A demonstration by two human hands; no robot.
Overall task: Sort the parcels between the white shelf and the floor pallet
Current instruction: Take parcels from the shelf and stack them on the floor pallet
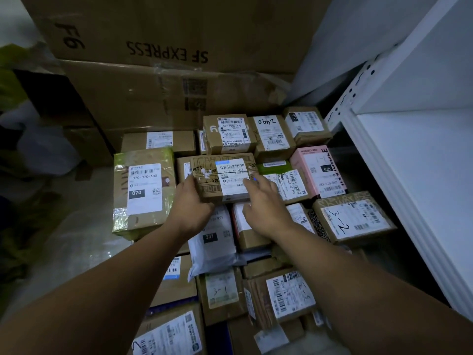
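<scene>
Forearms [102,290] reach toward 12 o'clock: left hand [190,203] grips the brown parcel [222,179] at 8 o'clock, fingertips hidden beneath; right hand [263,204] lies spread at 4 o'clock.

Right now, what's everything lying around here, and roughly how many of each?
printed box: one, brown, middle of the pile, between both grips
pink box: one, pink, right side, next to the shelf
green-taped box: one, brown and green, left edge of the pile
grey mailer: one, pale grey, under the left wrist
other parcels: many, mostly brown with white labels, packed low beside the shelf
large cartons: at least two, brown, stacked behind the pile
white shelf: one, white, far right
left grip: one bare hand, holding the printed box's left end
right grip: one bare hand, fingers spread on its label
</scene>
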